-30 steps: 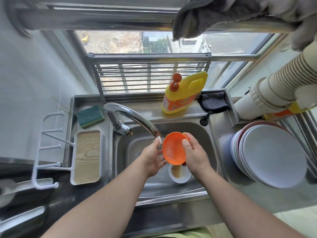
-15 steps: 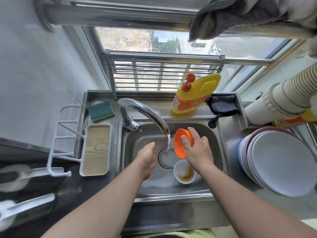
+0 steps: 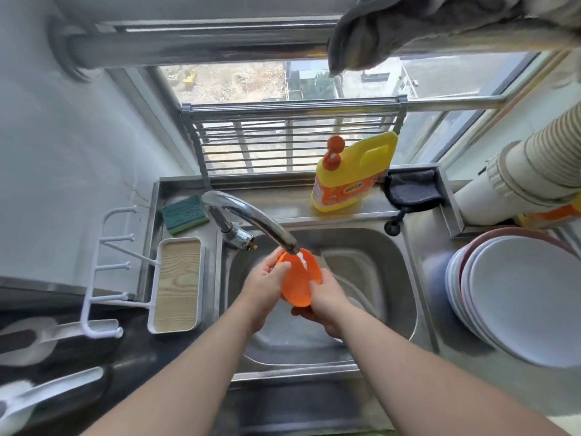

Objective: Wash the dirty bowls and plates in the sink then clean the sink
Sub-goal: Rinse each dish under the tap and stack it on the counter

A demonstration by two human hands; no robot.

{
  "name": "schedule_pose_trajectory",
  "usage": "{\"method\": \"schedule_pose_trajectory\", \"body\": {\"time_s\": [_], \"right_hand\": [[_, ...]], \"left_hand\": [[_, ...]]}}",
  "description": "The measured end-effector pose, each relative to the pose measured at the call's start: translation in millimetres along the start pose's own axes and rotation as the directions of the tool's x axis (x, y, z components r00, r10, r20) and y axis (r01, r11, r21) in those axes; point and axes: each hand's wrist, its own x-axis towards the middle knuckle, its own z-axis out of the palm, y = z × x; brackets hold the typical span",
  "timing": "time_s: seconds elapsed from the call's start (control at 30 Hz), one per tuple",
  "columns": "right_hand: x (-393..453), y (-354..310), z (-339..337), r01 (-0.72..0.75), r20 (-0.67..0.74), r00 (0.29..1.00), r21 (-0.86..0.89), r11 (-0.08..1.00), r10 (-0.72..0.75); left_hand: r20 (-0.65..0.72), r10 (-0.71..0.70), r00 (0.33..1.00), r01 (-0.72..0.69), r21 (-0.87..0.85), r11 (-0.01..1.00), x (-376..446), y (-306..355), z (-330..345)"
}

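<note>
Under faucet (image 3: 251,220) | one orange bowl (image 3: 300,280) | two hands: left hand (image 3: 267,286), right hand (image 3: 327,298)

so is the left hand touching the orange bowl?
Touching. Head view shows the left hand with fingers curled over the orange bowl rim, no gap visible.

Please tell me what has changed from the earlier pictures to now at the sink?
The left hand, free half a second ago, now holds the orange bowl again. Both hands have brought it under the faucet, and water now runs onto it. The right hand kept its grip throughout. The detergent bottle, sponge and stacked plates stayed in place.
</note>
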Motion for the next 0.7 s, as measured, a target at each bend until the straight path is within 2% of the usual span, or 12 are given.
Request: {"method": "schedule_pose_trajectory", "body": {"time_s": [0.13,0.23,0.27,0.37,0.43,0.5,0.57,0.63,0.7], "right_hand": [[6,-19,-4,0.141,0.059,0.989,-0.118,0.983,-0.135],[12,-31,-9,0.296,0.147,0.953,-0.248,0.922,-0.266],[14,-34,-14,0.363,0.179,0.930,-0.330,0.871,-0.320],[21,-35,-38,0.484,0.246,0.867,-0.622,0.615,-0.433],[23,-28,-57,0.479,0.242,0.862,-0.678,0.557,-0.446],[24,-19,-76,0.455,0.183,0.869,-0.659,0.599,-0.460],[21,-15,-87,0.391,0.066,0.904,-0.524,0.756,-0.422],[21,-17,-87,0.253,-0.026,0.963,-0.274,0.928,-0.270],[23,-25,-78,0.039,-0.041,0.998,-0.080,0.996,-0.043]], "left_hand": [[-0.002,-0.064,0.998,0.064,-0.037,0.997,2,16,-13],[-0.001,-0.157,0.988,0.152,-0.249,0.956,0,12,-8],[-0.012,-0.202,0.979,0.185,-0.353,0.917,2,6,-4],[0.008,-0.350,0.937,0.289,-0.583,0.760,4,-8,22],[0.065,-0.405,0.912,0.340,-0.671,0.659,3,-13,41],[0.113,-0.429,0.896,0.378,-0.702,0.604,0,-13,56],[0.124,-0.446,0.887,0.397,-0.698,0.596,-4,-8,64],[0.114,-0.439,0.891,0.399,-0.658,0.639,-6,-2,66],[0.067,-0.425,0.903,0.377,-0.600,0.706,-7,5,63]]}}
